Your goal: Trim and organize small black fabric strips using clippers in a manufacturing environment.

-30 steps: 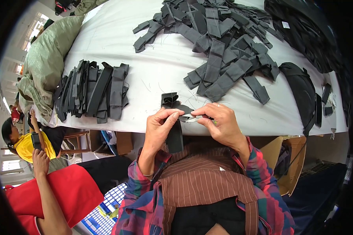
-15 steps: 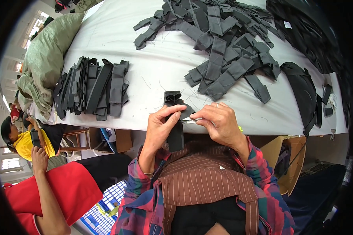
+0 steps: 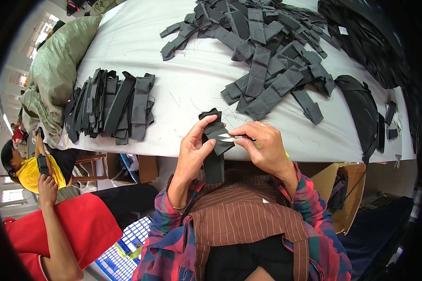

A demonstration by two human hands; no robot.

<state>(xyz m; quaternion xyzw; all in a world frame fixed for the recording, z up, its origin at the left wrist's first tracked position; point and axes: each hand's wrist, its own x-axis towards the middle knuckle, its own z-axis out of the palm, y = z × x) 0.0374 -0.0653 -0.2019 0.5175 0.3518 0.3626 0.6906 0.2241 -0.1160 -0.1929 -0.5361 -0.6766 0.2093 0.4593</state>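
My left hand [image 3: 191,149] pinches a folded dark grey fabric strap piece [image 3: 214,167] just over the table's front edge, and the piece's lower end hangs down in front of my apron. In my right hand [image 3: 267,146] is a pair of small thread snips [image 3: 227,138], closed in by my fingers. The pale metal blades lie against the strap piece, close to my left thumb. My right fingers hide most of the snips' handle. Beyond my hands, a large heap of similar dark strap pieces [image 3: 258,70] spreads over the white-covered table [image 3: 183,84].
A neat row of strap pieces [image 3: 110,105] lies at the left. Black bags [image 3: 358,100] lie at the right, and a green sack [image 3: 63,61] at the far left. A cardboard box [image 3: 354,192] stands below the table. A person in red [image 3: 75,229] sits close on my left.
The strap piece has turned in my left hand, showing more of its folded face. The snips have moved slightly up onto it, with their blades more visible.
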